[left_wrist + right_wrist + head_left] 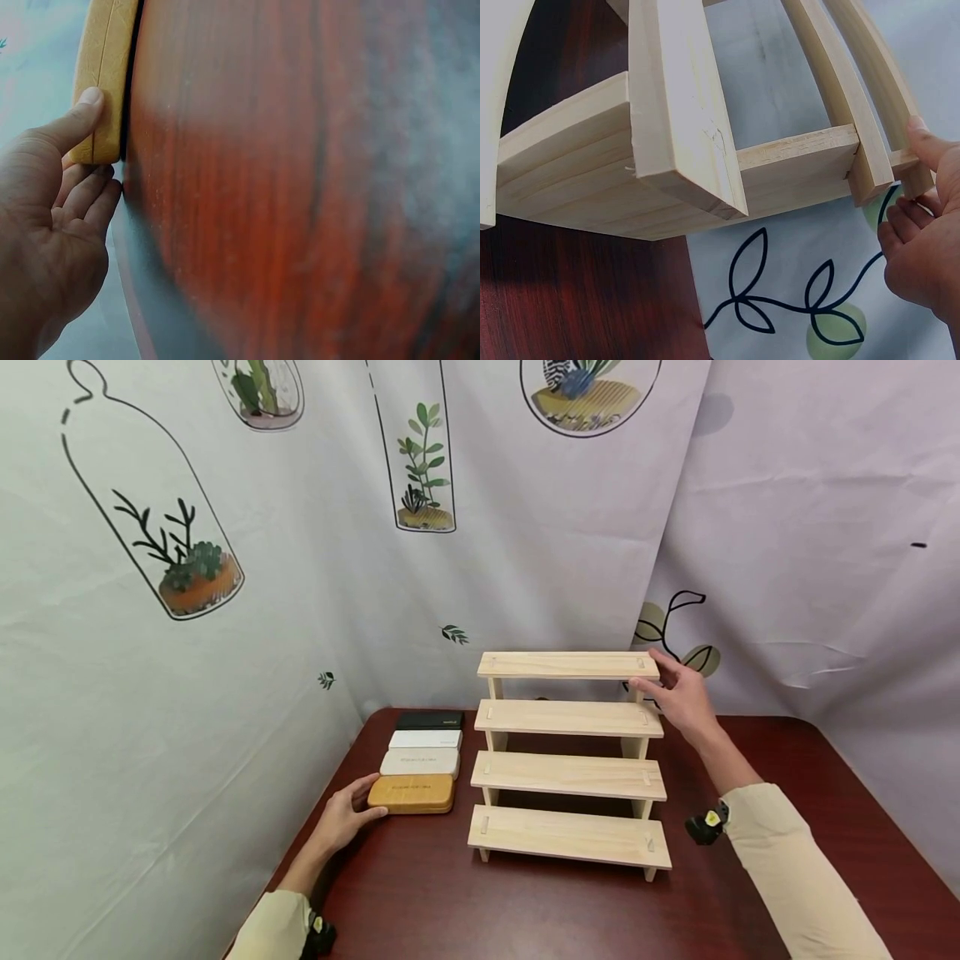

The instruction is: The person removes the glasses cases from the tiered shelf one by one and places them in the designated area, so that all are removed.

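Observation:
My left hand (343,814) pinches the left end of a yellow glasses case (411,794), thumb on its near side and fingers round the end. In the left wrist view the case's side seam runs beside the thumb, and the case lies at the table's edge. At the upper right, my right hand (684,697) grips the right end of the top board of a stepped wooden display rack (568,774). The right wrist view shows the thumb on that board's upper face and fingers curled beneath it. The rack stands upright on the table.
Behind the yellow case lie a cream case (420,762), a white case (425,739) and a black case (429,720) in a row, left of the rack. The dark red table (420,893) meets a printed cloth backdrop (555,568) behind and at both sides.

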Available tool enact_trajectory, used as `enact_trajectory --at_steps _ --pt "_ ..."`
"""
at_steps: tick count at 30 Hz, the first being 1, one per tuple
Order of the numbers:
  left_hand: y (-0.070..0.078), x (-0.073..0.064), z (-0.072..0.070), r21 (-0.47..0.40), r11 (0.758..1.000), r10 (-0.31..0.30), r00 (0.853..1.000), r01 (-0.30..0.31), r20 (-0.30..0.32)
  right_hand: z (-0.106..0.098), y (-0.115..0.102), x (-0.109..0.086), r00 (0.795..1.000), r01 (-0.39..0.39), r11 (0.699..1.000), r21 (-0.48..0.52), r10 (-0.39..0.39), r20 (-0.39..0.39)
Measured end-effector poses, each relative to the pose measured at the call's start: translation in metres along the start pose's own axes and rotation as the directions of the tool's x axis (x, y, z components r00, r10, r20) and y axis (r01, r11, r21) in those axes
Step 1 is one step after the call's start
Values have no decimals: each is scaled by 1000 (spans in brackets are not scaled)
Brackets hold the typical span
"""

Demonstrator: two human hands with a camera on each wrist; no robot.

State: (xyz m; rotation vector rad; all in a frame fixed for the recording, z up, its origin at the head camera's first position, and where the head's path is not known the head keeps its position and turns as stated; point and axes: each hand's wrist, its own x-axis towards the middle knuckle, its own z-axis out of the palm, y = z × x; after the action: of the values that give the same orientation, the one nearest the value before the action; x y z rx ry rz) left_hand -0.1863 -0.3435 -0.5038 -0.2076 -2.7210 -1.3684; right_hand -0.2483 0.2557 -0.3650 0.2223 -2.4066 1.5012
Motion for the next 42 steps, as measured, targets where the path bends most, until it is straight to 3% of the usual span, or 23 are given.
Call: enact_trajectory --at_steps 42 --pt "-2 4 -4 -18 1000 13 999 -12 31 0 3 -1 1000 -6 1000 9 6 7"
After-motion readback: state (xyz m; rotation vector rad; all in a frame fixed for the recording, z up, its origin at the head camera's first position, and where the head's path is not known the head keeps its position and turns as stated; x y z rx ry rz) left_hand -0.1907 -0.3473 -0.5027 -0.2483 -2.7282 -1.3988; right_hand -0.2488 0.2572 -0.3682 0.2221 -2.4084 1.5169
